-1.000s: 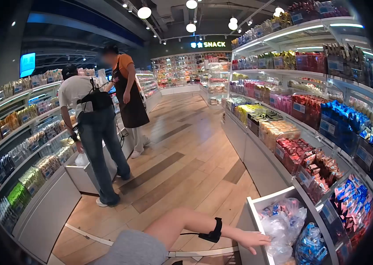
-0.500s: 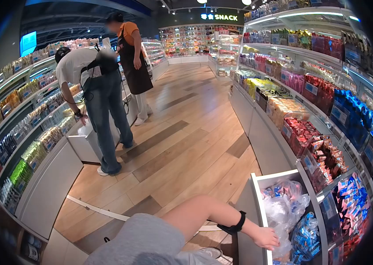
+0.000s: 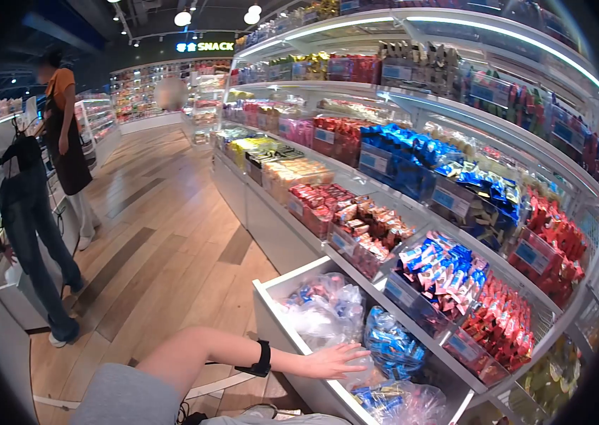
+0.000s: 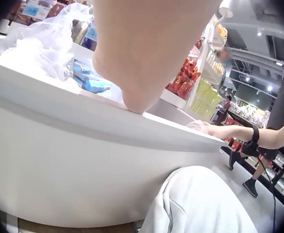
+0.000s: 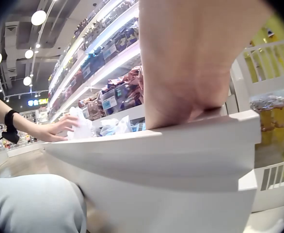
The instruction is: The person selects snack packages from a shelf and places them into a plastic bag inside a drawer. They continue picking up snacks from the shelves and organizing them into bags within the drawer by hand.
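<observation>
My left hand (image 3: 331, 361) reaches over the front rim of a pulled-out white drawer (image 3: 268, 304), its fingers extended and spread above plastic bags. Behind it lie clear bags of pink and blue packets (image 3: 328, 301); beyond the fingertips sits a bag of blue packets (image 3: 393, 340). A clear bag of blue and gold packets (image 3: 402, 404) is nearer me. In the right wrist view, the left hand (image 5: 57, 130) is beside a whitish bag (image 5: 83, 127). My right hand (image 4: 206, 128) is at the drawer's other end, next to clear plastic; its fingers are mostly hidden inside.
Shelves of packaged snacks rise above the drawer, with bins of red packets (image 3: 501, 326) and blue-pink packets (image 3: 441, 273) just over it. Across the wooden aisle floor (image 3: 165, 241), a person in jeans (image 3: 34, 234) bends beside another in a dark apron (image 3: 65, 156).
The head view has turned right, showing more of the shelves and drawer. My left hand has shifted along the drawer toward the blue bag, and its fingers are now more spread.
</observation>
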### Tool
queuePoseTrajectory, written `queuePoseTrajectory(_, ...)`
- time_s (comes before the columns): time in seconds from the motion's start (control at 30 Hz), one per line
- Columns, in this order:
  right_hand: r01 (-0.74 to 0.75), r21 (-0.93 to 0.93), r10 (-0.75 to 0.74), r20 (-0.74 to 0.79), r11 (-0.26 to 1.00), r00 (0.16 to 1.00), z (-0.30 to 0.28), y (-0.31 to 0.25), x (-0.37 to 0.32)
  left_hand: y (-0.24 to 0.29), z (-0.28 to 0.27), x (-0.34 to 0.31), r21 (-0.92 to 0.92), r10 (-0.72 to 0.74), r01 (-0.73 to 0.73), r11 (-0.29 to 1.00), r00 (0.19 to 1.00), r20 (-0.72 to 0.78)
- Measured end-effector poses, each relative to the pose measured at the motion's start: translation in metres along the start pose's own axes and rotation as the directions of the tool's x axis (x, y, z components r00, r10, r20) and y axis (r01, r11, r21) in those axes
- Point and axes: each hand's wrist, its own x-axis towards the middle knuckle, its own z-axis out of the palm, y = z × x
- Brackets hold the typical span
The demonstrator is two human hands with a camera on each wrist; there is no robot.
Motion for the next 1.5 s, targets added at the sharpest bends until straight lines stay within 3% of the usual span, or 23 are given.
queuePoseTrajectory(0.03,0.003,0.009,-0.002,-0.017,1.000,1.000,0.003,0.001,0.000,-0.004,0.005,0.005,0.014,0.071,-0.071,0.997,0.997,-0.017)
queuePoseTrajectory(0.17,-0.029,0.040,0.030,-0.023,0.999,0.999,0.006,0.000,0.002,-0.020,0.063,0.019,-0.254,-0.106,0.167,0.953,0.965,0.239)
queuePoseTrajectory(0.2,-0.025,0.036,0.025,-0.023,0.999,0.999,0.004,-0.001,0.003,-0.023,0.067,0.025,-0.256,-0.143,0.259,0.931,0.907,0.396)
queuePoseTrajectory(0.27,-0.029,0.044,0.028,0.023,0.999,0.999,0.000,-0.003,0.001,-0.024,0.075,0.034,-0.218,-0.184,0.438,0.872,0.707,0.683)
queuePoseTrajectory(0.3,-0.032,0.050,0.030,0.042,0.998,0.999,0.000,-0.002,0.003,-0.034,0.117,0.024,-0.253,-0.149,0.395,0.883,0.747,0.648)
queuePoseTrajectory(0.4,0.000,0.067,-0.001,0.026,0.998,1.000,0.040,0.015,0.011,-0.030,0.112,0.034,-0.244,-0.154,0.411,0.878,0.726,0.670)
queuePoseTrajectory(0.47,-0.015,0.084,-0.002,0.196,0.996,0.981,0.018,0.011,0.019,-0.015,0.050,0.048,-0.111,-0.229,0.408,0.906,0.693,0.684)
queuePoseTrajectory(0.53,-0.079,0.082,0.069,0.128,0.993,0.989,0.001,0.004,0.019,-0.023,0.033,0.028,-0.148,-0.139,0.224,0.963,0.887,0.441)
queuePoseTrajectory(0.57,-0.045,-0.042,0.042,-0.068,0.998,0.997,0.014,0.004,0.019,-0.028,0.031,0.013,-0.255,-0.112,0.179,0.950,0.960,0.258)
queuePoseTrajectory(0.6,-0.034,-0.002,0.034,-0.073,0.999,0.997,0.008,0.005,0.019,-0.029,0.018,0.001,-0.244,-0.113,0.159,0.957,0.974,0.195)
queuePoseTrajectory(0.67,-0.051,-0.025,0.050,-0.045,0.998,0.998,0.005,0.006,0.025,-0.029,-0.013,-0.031,-0.107,-0.168,0.201,0.974,0.952,0.257)
queuePoseTrajectory(0.73,-0.084,-0.055,0.081,-0.046,0.995,0.996,0.010,0.008,0.033,-0.020,-0.036,-0.062,0.088,-0.354,0.347,0.934,0.860,0.369)
queuePoseTrajectory(0.83,-0.125,-0.121,0.129,0.025,0.985,0.991,0.009,0.008,0.047,-0.031,-0.024,-0.090,0.116,-0.357,0.337,0.934,0.887,0.292)
queuePoseTrajectory(0.97,-0.173,-0.045,0.178,0.196,0.984,0.964,-0.014,0.005,0.057,-0.025,-0.024,-0.077,0.128,-0.444,0.427,0.895,0.832,0.332)
queuePoseTrajectory(1.0,-0.143,0.003,0.143,0.011,0.990,0.990,-0.016,0.000,0.058,-0.029,-0.024,-0.076,0.106,-0.433,0.423,0.900,0.835,0.340)
queuePoseTrajectory(1.07,-0.043,0.086,0.071,-0.362,0.995,0.929,-0.007,-0.017,0.056,-0.043,-0.021,-0.079,0.072,-0.420,0.423,0.903,0.837,0.352)
queuePoseTrajectory(1.13,0.089,0.244,-0.006,-0.320,0.966,0.947,-0.035,-0.054,0.039,-0.049,-0.017,-0.084,0.122,-0.476,0.462,0.879,0.831,0.286)
queuePoseTrajectory(1.2,0.119,0.310,-0.052,-0.216,0.943,0.975,-0.037,-0.080,0.027,-0.050,-0.010,-0.078,0.158,-0.499,0.474,0.866,0.835,0.230)
queuePoseTrajectory(1.23,0.135,0.151,-0.065,-0.399,0.979,0.915,-0.053,-0.087,0.028,-0.052,-0.008,-0.075,0.121,-0.490,0.475,0.872,0.848,0.200)
queuePoseTrajectory(1.33,0.086,0.434,0.014,-0.222,0.897,0.975,-0.032,-0.068,0.050,-0.054,-0.005,-0.069,0.143,-0.498,0.477,0.867,0.838,0.222)
queuePoseTrajectory(1.37,0.173,0.330,-0.035,-0.387,0.928,0.921,-0.028,-0.066,0.056,-0.055,-0.003,-0.068,0.154,-0.495,0.473,0.868,0.850,0.182)
queuePoseTrajectory(1.47,0.085,0.422,0.016,-0.230,0.903,0.973,-0.032,-0.058,0.063,-0.061,0.001,-0.058,0.134,-0.508,0.491,0.861,0.845,0.164)
queuePoseTrajectory(1.5,0.088,0.392,0.013,-0.250,0.916,0.968,-0.037,-0.056,0.067,-0.063,0.003,-0.054,0.156,-0.503,0.481,0.863,0.850,0.160)
